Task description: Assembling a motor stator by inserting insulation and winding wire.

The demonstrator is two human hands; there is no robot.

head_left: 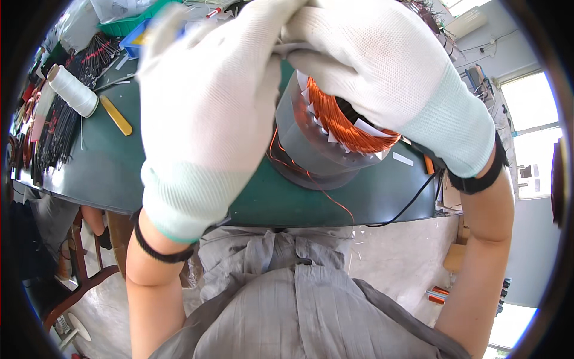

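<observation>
Both my hands wear white knit gloves with pale green cuffs and meet above a motor stator. The stator is a grey metal cylinder with a ring of copper windings and white insulation slips around its top edge. My left hand is left of the stator, its thumb and forefinger closed toward the other hand, its outer fingers blurred. My right hand curls over the windings, fingers bent in and touching the left. Whatever they pinch is hidden by the gloves. Loose copper wire trails down the stator's near side.
On the green table at left are a white thread spool, a yellow-handled cutter and bundles of dark wires. Blue and green bins stand behind. A black cable crosses the right edge. Another person's leg shows at lower left.
</observation>
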